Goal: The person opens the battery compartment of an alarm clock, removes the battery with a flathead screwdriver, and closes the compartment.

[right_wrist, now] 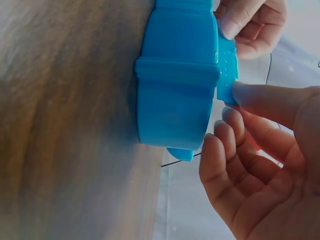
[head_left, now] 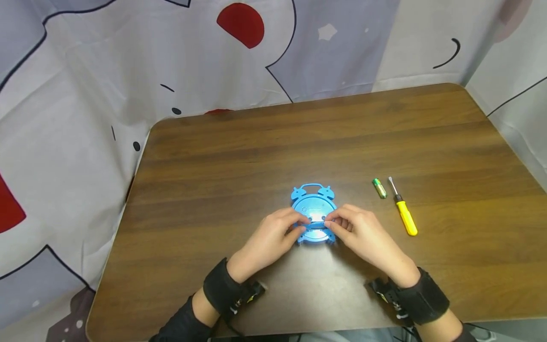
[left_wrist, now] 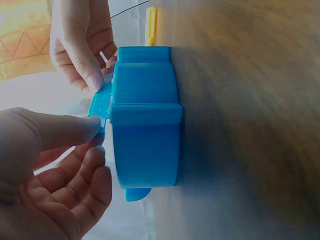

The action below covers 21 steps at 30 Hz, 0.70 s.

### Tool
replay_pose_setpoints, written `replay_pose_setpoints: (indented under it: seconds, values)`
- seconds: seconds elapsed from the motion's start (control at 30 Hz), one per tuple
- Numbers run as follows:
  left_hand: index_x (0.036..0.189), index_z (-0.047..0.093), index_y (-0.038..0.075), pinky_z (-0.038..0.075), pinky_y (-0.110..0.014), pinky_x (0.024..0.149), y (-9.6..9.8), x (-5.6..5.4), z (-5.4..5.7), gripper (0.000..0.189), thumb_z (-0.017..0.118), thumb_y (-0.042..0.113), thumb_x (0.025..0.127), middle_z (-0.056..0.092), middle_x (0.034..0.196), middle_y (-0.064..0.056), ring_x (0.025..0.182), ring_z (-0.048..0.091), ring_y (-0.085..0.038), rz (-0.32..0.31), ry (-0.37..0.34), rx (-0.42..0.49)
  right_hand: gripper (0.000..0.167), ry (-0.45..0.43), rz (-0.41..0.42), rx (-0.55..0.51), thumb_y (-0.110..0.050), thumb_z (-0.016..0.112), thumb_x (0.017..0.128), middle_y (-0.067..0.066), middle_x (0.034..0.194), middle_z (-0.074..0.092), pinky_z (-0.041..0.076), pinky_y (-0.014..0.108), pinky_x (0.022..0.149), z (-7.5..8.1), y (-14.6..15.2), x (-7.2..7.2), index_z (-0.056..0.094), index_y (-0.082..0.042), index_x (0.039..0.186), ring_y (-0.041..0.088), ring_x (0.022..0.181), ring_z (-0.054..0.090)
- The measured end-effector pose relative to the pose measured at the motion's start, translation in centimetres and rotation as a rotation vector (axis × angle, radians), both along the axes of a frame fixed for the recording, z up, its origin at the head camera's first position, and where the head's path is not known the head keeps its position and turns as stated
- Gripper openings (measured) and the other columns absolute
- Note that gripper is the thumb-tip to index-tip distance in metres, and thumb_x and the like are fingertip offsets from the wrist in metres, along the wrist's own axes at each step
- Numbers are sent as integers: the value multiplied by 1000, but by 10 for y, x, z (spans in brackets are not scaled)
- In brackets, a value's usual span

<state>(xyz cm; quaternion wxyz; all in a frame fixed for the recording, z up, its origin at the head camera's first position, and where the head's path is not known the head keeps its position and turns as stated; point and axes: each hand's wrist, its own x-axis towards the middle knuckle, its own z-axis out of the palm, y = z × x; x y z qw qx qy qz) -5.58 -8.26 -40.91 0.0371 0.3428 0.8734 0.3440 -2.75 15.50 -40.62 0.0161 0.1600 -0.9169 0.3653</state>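
Head view: nearest, black wrist straps point(head_left: 424, 297) on both forearms. From where I stand, the blue clock-shaped case point(head_left: 314, 206) lies flat on the wooden table point(head_left: 213, 190). Left hand point(head_left: 273, 233) and right hand point(head_left: 362, 232) each pinch one end of its small blue flap point(head_left: 316, 225). Rightward: battery point(head_left: 379, 188), yellow screwdriver point(head_left: 406, 217) (near each other, apart).

Left wrist view: flap tilts up off the case's upper face.

Right wrist view: right thumb on the flap's edge.
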Motion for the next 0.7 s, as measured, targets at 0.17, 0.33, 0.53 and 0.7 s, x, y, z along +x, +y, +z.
replay_pose_setpoints:
  seconds: [0.17,0.33,0.53,0.7]
  values:
    - [111,76,8,52,-23,74,2,0,4,15,73,11,97,71,99,-2,82,60,-14,32,37,47,12,9,-56,-53,-9,77,94,-5,80,67,51,21,64,4,-3,-1,77,-9,105,5,69,57]
    - [109,77,9,52,-21,71,2,0,4,13,73,11,97,71,98,-2,82,61,-13,62,23,66,13,-9,-83,-77,-8,76,94,-1,84,75,56,23,67,7,-6,1,77,-8,107,8,72,66]
    - [109,77,8,52,-22,70,2,0,4,13,73,11,97,71,97,-2,82,61,-13,73,27,91,14,-5,-86,-88,-9,75,95,4,89,79,61,29,70,7,-8,2,78,-7,108,15,75,75]
    - [108,77,7,50,-21,69,3,0,5,14,76,11,95,71,95,-1,80,60,-13,37,32,133,17,-8,-82,-93,-13,73,97,6,98,81,63,35,75,6,-8,0,77,-6,112,18,84,78]
